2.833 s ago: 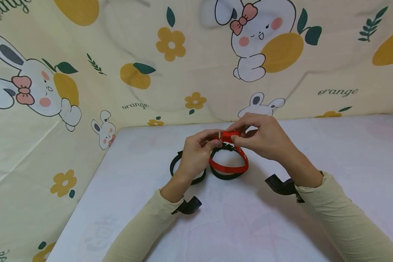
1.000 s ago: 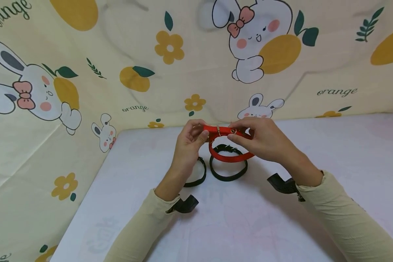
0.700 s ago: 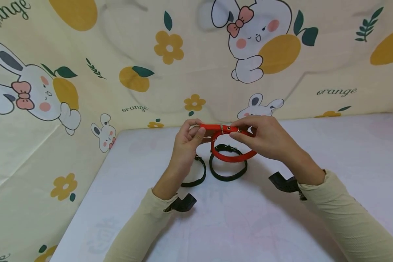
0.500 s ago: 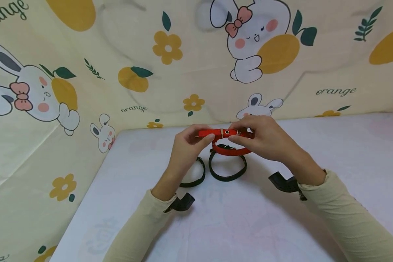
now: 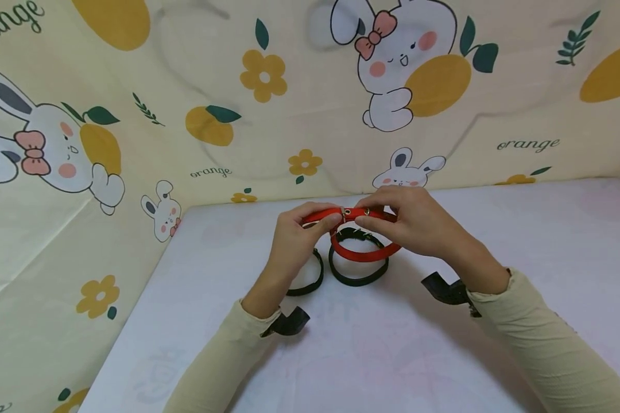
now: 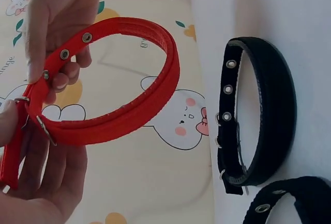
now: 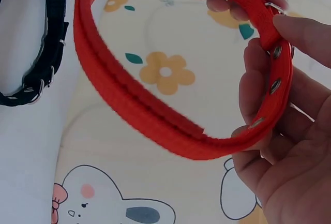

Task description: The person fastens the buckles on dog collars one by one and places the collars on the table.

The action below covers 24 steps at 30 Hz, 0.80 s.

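Note:
A red collar with metal eyelets is held up as a loop above the table in the head view. My left hand pinches its strap end, thumb in front and fingers behind, just left of the metal buckle. On the other side of the buckle, my right hand grips the eyelet section, its thumb close to the metal in the right wrist view. One black collar lies behind the red loop. Another black collar sits to its left, partly hidden by my left hand.
The white table carries the black collars. Behind and to the left hangs a cream cloth printed with rabbits and oranges. Black curved pieces stick out from both sleeve cuffs.
My left hand moved left, and a length of red strap now extends left past the buckle. Most recently, its fingers covered more of that strap, while the loop dipped lower. Black collars stayed put.

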Motion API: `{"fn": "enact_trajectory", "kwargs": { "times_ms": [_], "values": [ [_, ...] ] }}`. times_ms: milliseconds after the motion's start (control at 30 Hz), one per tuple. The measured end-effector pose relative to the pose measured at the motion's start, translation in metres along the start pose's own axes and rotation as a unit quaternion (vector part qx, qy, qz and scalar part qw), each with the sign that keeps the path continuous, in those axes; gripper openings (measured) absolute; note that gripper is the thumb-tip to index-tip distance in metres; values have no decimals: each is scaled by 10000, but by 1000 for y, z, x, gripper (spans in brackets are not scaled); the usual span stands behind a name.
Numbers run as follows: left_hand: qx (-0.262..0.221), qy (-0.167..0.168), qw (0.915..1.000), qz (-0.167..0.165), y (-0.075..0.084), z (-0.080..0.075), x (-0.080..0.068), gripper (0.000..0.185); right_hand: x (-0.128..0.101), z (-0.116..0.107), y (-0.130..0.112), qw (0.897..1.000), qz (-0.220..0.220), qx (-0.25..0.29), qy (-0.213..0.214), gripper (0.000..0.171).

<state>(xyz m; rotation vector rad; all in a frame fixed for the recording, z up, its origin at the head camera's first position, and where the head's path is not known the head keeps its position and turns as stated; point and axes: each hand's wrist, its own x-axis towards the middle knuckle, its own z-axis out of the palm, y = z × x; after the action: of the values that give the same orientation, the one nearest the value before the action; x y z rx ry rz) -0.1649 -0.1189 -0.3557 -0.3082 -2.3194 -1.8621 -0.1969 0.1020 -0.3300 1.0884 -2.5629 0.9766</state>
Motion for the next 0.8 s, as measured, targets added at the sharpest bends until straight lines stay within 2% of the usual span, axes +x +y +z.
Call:
{"fn": "enact_trajectory", "kwargs": {
  "times_ms": [200,533,800],
  "values": [
    [-386,31,9989,-258,2,-2,1,25,1,-2,1,10000,38,76,40,16],
    [-618,-69,9979,-168,4,-3,2,25,1,-5,2,9999,45,90,-4,15],
    [-998,-16,9945,-303,5,-10,4,30,1,-7,3,9985,473,252,137,15]
  ]
}}
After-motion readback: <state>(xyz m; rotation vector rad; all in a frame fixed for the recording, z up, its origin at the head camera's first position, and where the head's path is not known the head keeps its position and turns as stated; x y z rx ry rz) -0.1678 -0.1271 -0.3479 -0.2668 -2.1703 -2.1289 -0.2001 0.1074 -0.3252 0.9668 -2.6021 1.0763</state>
